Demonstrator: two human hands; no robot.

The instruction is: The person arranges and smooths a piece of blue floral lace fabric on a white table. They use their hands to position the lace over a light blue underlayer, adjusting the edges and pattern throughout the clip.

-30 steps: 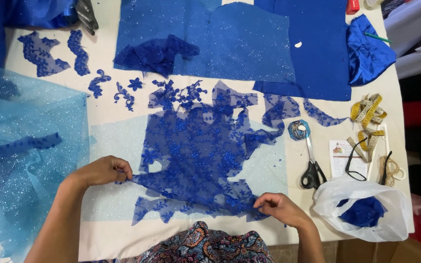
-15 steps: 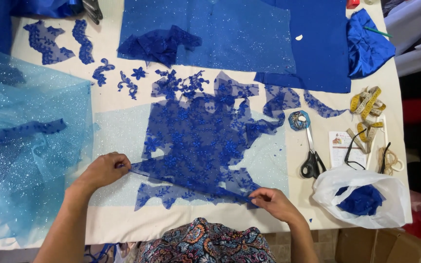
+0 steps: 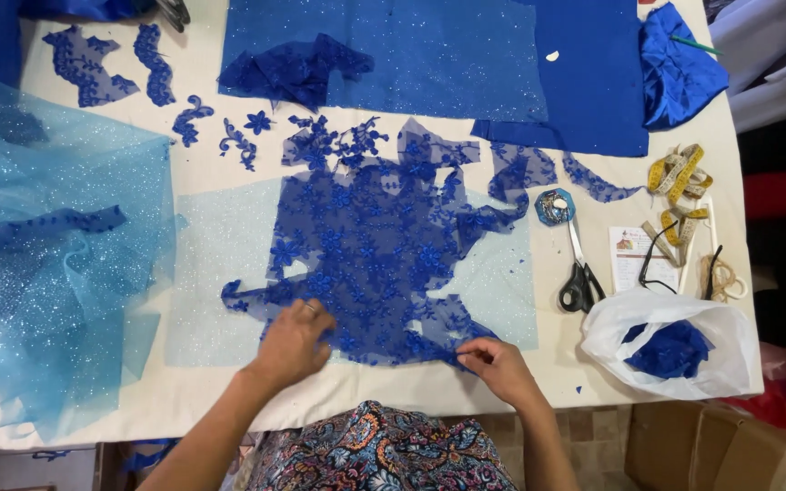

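Lace is lying lower and flatter than a moment ago: the dark blue lace piece (image 3: 370, 245) is now spreading over the pale glittery panel (image 3: 220, 273), and both hands are sitting closer together at its near edge. The left hand (image 3: 295, 341), which was pinching the lace's left corner, is now pressing down on it with fingers spread, clamped on nothing. The right hand (image 3: 495, 364) is pinching the lower right hem between thumb and fingertips. By my judgement the piece is being smoothed into place. Scissors (image 3: 579, 277) are lying just right of the panel; bare table (image 3: 211, 405) is showing along the near edge.
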